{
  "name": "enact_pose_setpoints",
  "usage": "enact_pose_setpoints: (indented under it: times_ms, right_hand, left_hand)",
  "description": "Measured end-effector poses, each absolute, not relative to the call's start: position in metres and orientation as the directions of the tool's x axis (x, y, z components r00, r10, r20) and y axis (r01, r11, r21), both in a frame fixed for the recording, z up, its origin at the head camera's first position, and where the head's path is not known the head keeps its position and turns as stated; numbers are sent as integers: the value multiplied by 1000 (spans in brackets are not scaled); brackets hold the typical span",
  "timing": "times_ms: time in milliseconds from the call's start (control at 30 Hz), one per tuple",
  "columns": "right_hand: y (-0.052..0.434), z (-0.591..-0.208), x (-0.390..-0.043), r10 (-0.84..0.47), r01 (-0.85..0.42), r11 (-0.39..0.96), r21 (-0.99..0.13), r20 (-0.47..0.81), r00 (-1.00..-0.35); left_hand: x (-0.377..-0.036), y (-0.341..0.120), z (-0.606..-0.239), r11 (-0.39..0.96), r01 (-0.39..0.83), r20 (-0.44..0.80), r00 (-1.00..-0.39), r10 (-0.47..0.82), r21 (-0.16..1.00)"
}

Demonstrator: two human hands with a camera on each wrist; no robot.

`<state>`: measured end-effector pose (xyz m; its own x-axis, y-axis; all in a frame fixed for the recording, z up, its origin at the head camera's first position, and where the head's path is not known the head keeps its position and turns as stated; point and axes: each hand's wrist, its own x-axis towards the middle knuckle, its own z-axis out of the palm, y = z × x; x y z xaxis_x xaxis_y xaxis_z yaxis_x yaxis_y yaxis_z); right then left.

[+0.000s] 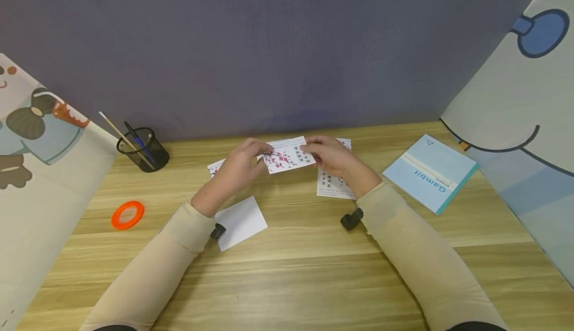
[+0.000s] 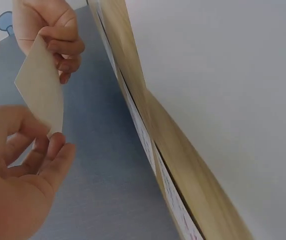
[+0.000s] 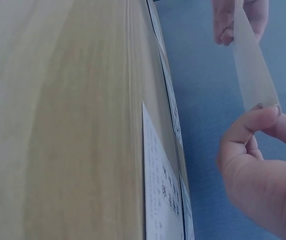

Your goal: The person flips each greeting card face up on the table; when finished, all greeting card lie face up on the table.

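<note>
Both hands hold one small card [image 1: 289,154] printed with pink blossoms and dark characters, lifted above the wooden desk [image 1: 296,266]. My left hand [image 1: 242,164] pinches its left end and my right hand [image 1: 329,154] pinches its right end. In the left wrist view the card's plain back [image 2: 42,90] runs between the near left hand [image 2: 23,170] and the far right hand [image 2: 53,35]. The right wrist view shows the card [image 3: 252,65] edge-on, pinched by the right hand [image 3: 262,165]. More printed cards lie on the desk: one [image 1: 333,185] under the right hand, one [image 1: 215,168] behind the left.
A blank white card [image 1: 240,221] lies by my left forearm. A black mesh pen cup [image 1: 144,150] and an orange tape ring [image 1: 127,215] stand at the left. A light blue book [image 1: 429,171] lies at the right. Cartoon-printed panels flank the desk, with a purple wall behind.
</note>
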<state>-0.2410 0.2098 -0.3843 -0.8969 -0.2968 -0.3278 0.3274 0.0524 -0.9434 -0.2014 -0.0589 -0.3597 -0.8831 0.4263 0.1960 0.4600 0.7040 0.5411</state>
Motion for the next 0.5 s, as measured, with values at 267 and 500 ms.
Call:
enact_pose_setpoints:
  times_ms: [267,500]
  right_hand:
    - [209,-386,-241,-303,251,157,-955,-288,-908]
    - [207,-386,-240,-298,153,321,-935,-253,-921]
  left_hand:
    - [-205,-53,-359,625,232,73,-960,269,746]
    - [-209,-52,-359,611,143,3,-975,223,778]
